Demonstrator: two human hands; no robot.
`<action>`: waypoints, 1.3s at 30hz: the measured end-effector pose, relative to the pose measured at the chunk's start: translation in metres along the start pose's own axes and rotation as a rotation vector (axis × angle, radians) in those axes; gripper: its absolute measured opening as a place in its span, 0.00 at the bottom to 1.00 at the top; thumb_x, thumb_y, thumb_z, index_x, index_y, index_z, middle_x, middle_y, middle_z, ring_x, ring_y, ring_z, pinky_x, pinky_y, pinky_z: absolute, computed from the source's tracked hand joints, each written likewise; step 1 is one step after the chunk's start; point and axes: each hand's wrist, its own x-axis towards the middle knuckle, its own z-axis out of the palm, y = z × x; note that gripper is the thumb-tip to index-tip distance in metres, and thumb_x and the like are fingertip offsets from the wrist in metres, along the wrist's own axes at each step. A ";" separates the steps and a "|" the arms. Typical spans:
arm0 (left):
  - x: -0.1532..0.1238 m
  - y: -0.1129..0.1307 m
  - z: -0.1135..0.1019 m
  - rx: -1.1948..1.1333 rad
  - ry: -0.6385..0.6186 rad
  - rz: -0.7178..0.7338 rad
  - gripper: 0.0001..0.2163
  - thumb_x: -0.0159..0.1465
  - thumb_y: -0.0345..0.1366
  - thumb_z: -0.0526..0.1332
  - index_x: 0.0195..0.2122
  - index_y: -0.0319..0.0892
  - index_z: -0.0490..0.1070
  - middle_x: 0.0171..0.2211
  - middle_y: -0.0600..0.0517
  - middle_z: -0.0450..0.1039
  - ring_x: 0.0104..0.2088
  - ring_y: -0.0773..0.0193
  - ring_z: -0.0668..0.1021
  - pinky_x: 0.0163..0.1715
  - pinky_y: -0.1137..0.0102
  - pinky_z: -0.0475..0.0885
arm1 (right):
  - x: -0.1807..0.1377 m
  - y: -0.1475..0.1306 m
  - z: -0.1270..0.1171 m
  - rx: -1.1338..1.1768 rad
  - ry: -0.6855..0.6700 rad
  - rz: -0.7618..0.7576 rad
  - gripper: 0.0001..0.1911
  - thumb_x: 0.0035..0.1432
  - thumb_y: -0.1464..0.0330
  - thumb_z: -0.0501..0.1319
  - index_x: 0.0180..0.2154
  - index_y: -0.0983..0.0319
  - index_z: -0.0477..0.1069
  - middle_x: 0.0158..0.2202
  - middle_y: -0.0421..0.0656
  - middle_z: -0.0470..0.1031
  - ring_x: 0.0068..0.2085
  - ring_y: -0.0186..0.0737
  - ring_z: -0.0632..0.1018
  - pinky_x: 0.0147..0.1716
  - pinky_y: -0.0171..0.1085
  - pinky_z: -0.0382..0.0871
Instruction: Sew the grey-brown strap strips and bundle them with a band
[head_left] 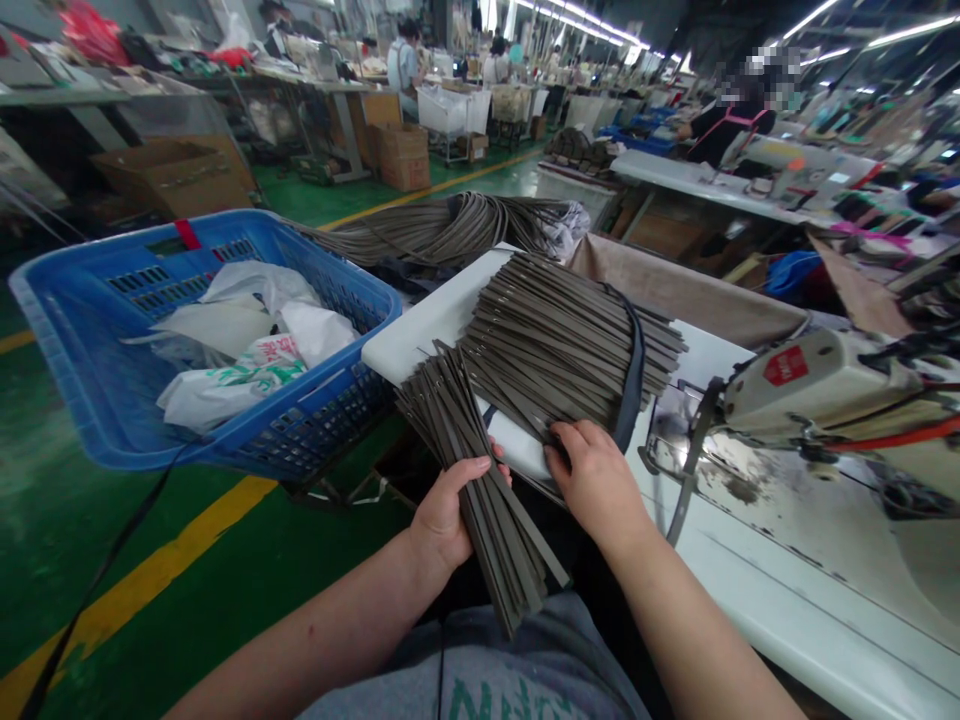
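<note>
My left hand [450,510] is wrapped round a bundle of grey-brown fabric straps [502,530], thumb across the top, above my lap. The bundle's far end reaches over the edge of the white table. My right hand [596,475] is bent at the near edge of a wide pile of similar straps [555,340] on the table, its fingertips closed at the strap ends. Whether a strap sits between those fingertips is hard to make out. A dark band [634,370] lies across the right part of the pile.
A blue plastic basket [315,430] with white plastic bags [255,350] stands at the left. To the right is a sewing machine [795,390] on the white table [757,590]. Long straps [420,230] lie heaped behind. Co-workers sit farther back, one in a pink-strapped apron [731,125].
</note>
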 end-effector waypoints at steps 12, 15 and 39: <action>0.001 -0.001 -0.004 -0.026 0.007 -0.012 0.13 0.54 0.29 0.71 0.42 0.36 0.78 0.36 0.49 0.80 0.39 0.62 0.82 0.51 0.63 0.79 | 0.010 0.006 -0.001 0.227 -0.050 0.173 0.06 0.60 0.71 0.61 0.40 0.61 0.76 0.38 0.47 0.75 0.42 0.48 0.78 0.46 0.45 0.73; 0.001 -0.001 -0.002 -0.033 0.005 -0.001 0.12 0.55 0.29 0.71 0.40 0.37 0.78 0.37 0.49 0.80 0.40 0.62 0.82 0.50 0.62 0.79 | 0.008 0.004 -0.001 0.237 -0.022 0.178 0.06 0.61 0.72 0.60 0.40 0.61 0.75 0.39 0.47 0.76 0.42 0.48 0.78 0.45 0.45 0.73; 0.007 -0.004 -0.005 0.019 0.046 0.021 0.14 0.48 0.31 0.75 0.36 0.34 0.79 0.31 0.49 0.81 0.33 0.65 0.81 0.40 0.72 0.78 | -0.034 -0.073 -0.034 -0.052 -0.145 -0.322 0.21 0.64 0.77 0.57 0.59 0.70 0.69 0.44 0.54 0.78 0.43 0.55 0.77 0.45 0.53 0.79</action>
